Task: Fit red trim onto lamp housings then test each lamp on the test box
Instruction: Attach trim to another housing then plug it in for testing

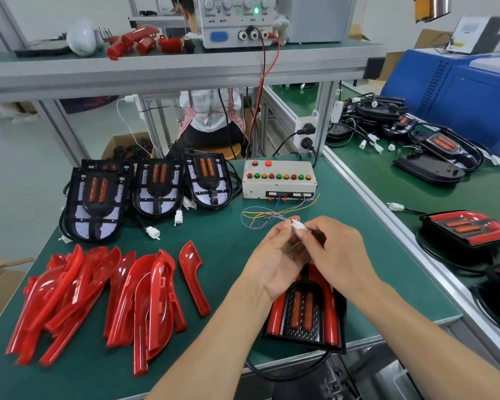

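Head view: one trimmed lamp [303, 310] is being plugged in for testing.
Left hand [267, 264] and right hand [337, 255] pinch white connectors [296, 225]; three bare housings [153, 192] and loose red trim [98, 295] wait on the bench [228, 235].

Glossy red plastic trim pieces [98, 298] are lying on a matt green mat [214, 241]; the black housings [94, 203] are looking like textured plastic, the test box [277, 186] like dull painted metal, the bench rail [387, 226] like brushed aluminium
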Tool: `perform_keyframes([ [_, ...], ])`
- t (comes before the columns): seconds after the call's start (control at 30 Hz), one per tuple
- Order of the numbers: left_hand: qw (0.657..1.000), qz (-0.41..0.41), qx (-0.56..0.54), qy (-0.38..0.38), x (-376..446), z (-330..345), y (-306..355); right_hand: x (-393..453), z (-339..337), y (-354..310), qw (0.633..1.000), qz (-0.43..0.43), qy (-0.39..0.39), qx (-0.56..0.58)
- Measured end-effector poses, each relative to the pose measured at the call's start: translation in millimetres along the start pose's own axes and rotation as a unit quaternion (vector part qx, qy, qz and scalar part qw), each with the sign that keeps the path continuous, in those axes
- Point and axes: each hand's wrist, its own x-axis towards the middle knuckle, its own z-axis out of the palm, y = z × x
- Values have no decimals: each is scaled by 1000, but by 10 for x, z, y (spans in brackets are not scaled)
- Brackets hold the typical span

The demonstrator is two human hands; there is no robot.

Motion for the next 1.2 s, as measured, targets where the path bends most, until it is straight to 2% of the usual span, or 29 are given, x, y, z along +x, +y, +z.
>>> perform_keyframes([
  [0.47, 999, 7, -2, -42, -16, -79, 117, 58, 72, -118, 1000, -4, 8, -19],
  [0.67, 999, 5, 3, -33, -35, -89, 140, 77, 77, -135, 1000, 0, -5, -14],
  [0.83, 998, 8, 61, 32, 37, -82, 223, 142, -53, -103, 998, 14, -65, -9],
  [0.97, 983, -13, 163, 86, 73, -55, 287, -57, -216, 177, 989, 101, -106, -29],
  [1.07, 962, -1, 234, 141, 74, -118, 312, -310, -301, 398, 982, 148, -116, -13],
  [1.2, 943, 5, 283, 177, 22, -254, 339, -427, -273, 529, 978, 179, -108, 23],
])
